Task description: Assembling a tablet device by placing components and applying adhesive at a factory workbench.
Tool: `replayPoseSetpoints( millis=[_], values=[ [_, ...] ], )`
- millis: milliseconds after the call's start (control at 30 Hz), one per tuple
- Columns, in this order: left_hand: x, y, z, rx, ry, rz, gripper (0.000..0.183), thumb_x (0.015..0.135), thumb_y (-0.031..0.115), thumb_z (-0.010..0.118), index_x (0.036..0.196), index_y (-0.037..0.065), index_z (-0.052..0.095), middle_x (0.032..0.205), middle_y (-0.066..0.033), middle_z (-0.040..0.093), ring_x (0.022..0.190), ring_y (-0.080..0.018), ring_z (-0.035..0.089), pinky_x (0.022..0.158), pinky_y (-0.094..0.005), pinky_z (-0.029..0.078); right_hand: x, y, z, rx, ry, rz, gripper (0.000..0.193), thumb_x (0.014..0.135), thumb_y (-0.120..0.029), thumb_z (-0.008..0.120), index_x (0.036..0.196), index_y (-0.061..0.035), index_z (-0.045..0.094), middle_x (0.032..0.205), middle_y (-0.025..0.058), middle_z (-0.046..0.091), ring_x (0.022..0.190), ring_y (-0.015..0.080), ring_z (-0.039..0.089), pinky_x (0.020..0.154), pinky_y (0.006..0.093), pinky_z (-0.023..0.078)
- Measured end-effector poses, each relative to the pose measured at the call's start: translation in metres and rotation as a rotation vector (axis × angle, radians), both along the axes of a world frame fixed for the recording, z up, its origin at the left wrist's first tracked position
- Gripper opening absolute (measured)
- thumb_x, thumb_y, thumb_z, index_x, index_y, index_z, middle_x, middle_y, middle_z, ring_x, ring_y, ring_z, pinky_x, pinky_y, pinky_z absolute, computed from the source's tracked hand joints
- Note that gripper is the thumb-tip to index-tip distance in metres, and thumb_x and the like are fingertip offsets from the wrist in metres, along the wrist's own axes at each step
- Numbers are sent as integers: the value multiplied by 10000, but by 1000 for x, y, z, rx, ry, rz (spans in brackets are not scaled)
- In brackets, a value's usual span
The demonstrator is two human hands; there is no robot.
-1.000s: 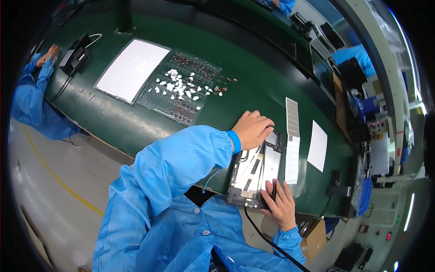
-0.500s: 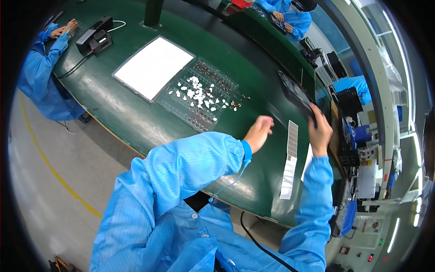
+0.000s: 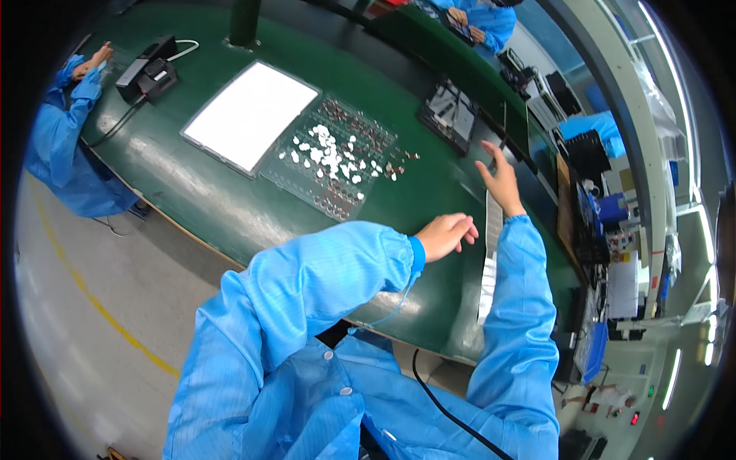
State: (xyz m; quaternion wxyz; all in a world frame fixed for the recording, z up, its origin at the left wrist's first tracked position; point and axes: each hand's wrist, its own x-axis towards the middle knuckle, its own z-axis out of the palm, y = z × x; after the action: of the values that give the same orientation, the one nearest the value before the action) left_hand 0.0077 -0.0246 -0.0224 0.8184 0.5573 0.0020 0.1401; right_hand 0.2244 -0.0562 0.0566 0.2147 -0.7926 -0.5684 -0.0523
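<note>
My right hand [image 3: 502, 182] is open, thumb and fingers apart, just this side of a dark flat panel [image 3: 451, 115] that lies on the green table. The panel looks like a tablet-like device with lighter parts on its face. My left hand [image 3: 447, 236], in a sleeve with a blue wrist strap [image 3: 417, 253], hovers over the table with loosely bent fingers and nothing visible in them. Between my hands and the right forearm lies a strip of silver-grey labels [image 3: 488, 264], partly hidden by the right sleeve.
A clear compartment tray [image 3: 295, 188] with several white round bits and small reddish-dark parts lies left of the hands. Beside it is a white sheet in a flat tray [image 3: 249, 115]. Farther left stands a black boxy device [image 3: 157, 77]. Co-workers in blue [image 3: 73, 146] sit left and across.
The dark panel has gone from my right hand onto the table, farther away and to the left. The right hand has let go. My left hand has moved slightly right and nearer.
</note>
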Motion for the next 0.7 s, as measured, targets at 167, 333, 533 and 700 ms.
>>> replayPoseSetpoints(
  millis=[167,333,533,700],
  values=[
    [0,3,-4,14,-42,59,304,1018,244,438,1014,26,651,897,-66,691,651,-123,600,641,-281,509,-39,-101,10,-94,33,-154,383,905,-138,653,1275,-95,566,1131,122,707,1072,286,670,922,363,496],
    [-2,-1,1,40,12,4,297,1019,228,439,1018,22,652,909,-69,689,673,-116,597,654,-276,509,-83,-171,-7,-64,-21,-306,449,873,-202,711,1266,-57,549,1186,153,664,1088,307,642,932,377,486],
    [-8,6,5,96,33,-56,302,1033,243,427,1050,34,645,942,-45,673,687,-94,566,652,-252,484,-116,-200,-35,-44,-8,-518,674,788,-282,795,1310,-23,456,1091,205,623,984,315,620,838,402,500],
    [-10,9,2,163,73,-101,350,1045,317,416,1099,50,635,982,-23,660,738,-68,551,662,-212,447,-88,-222,-44,82,193,-516,769,735,-216,851,1298,13,380,1129,193,583,1005,295,596,847,380,506]
  ],
)
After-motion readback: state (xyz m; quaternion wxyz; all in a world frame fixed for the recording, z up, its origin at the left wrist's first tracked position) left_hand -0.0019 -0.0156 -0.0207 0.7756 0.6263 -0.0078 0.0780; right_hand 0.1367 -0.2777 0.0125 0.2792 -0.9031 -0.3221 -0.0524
